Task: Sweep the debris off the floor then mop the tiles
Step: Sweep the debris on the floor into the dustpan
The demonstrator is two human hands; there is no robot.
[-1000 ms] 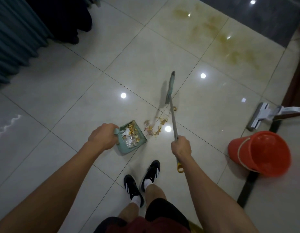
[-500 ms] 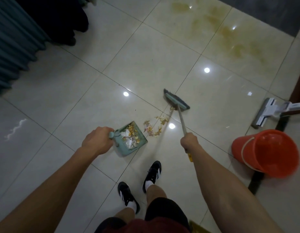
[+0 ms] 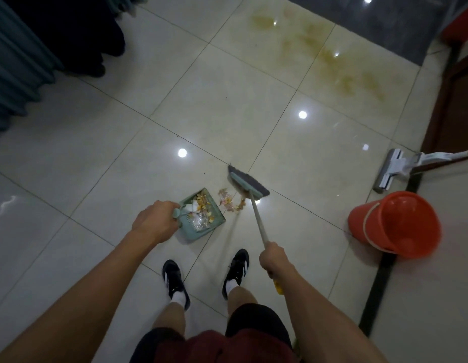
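Note:
My left hand (image 3: 155, 220) grips the handle of a green dustpan (image 3: 211, 226) that rests on the glossy tiles and holds yellow scraps and white bits. A small heap of yellow and pink debris (image 3: 231, 201) lies just right of the pan's mouth. My right hand (image 3: 272, 258) grips the pale handle of a broom (image 3: 248, 186). Its green head with dark bristles sits on the floor right behind the heap. Yellowish stains (image 3: 332, 61) spread over the tiles further away.
An orange bucket (image 3: 396, 224) stands on the right, with a white flat mop (image 3: 392, 169) lying beyond it near a wooden door frame. Teal curtains (image 3: 15, 74) and a dark shape fill the upper left. My two black shoes (image 3: 235, 268) stand just below the dustpan.
The broom head has swung round from edge-on to broadside and come in close behind the debris heap, nearer the dustpan. My left hand keeps the dustpan in place.

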